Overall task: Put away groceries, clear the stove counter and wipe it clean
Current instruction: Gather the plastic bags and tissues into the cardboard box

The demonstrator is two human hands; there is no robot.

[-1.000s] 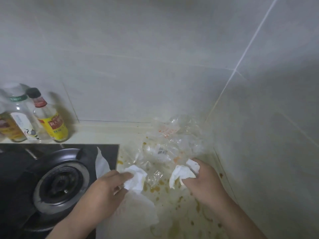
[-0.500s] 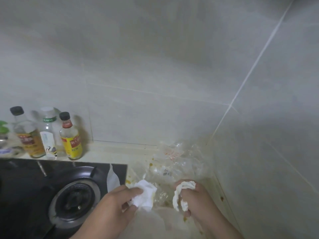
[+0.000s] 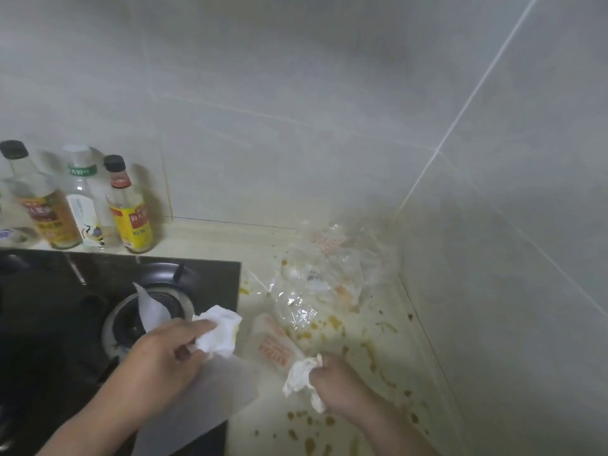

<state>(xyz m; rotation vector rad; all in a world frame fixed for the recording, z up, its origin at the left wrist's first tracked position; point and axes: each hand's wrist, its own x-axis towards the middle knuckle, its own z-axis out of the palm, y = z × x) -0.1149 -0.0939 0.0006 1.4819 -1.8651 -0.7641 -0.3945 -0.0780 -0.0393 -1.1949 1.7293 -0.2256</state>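
Cream stove-side surface point(image 3: 394, 366), spattered with orange-brown stains, lies between the black gas stove point(image 3: 59, 297) and the tiled corner. The left grip point(image 3: 158, 366) pinches a crumpled white tissue point(image 3: 220, 334). The right grip point(image 3: 335, 386) clutches another white wad point(image 3: 297, 378).

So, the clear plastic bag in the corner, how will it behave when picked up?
The clear plastic bag looks thin and crumpled, so it is probably floppy and light. Orange smears show on it and on the counter nearby, so it may be slippery and might drip.
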